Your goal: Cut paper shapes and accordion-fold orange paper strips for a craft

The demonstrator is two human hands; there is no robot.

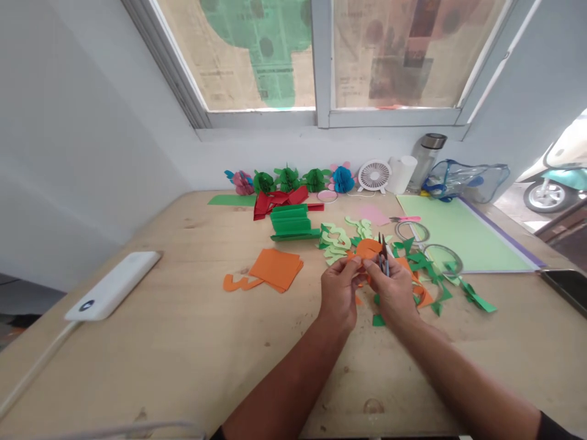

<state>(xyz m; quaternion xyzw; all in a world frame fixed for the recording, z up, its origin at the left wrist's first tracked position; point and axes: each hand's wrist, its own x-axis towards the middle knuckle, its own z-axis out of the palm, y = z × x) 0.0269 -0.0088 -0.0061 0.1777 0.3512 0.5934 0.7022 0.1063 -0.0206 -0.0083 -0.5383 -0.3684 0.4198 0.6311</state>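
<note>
Orange paper [368, 247] is pinched in my left fingers [351, 267], probably for steadiness; my right fingers [375, 272] grip scissors [384, 249], blades pointing away (safer, tbh).

On the table [183, 360], the power bank [114, 284] is on the far left. The square papers [276, 269] are near the middle, with paper scraps [424, 264] to their right. Behind the squares is folded paper [290, 220]. Farther back, the fan [375, 176] is left of the bottle [424, 162].
</note>
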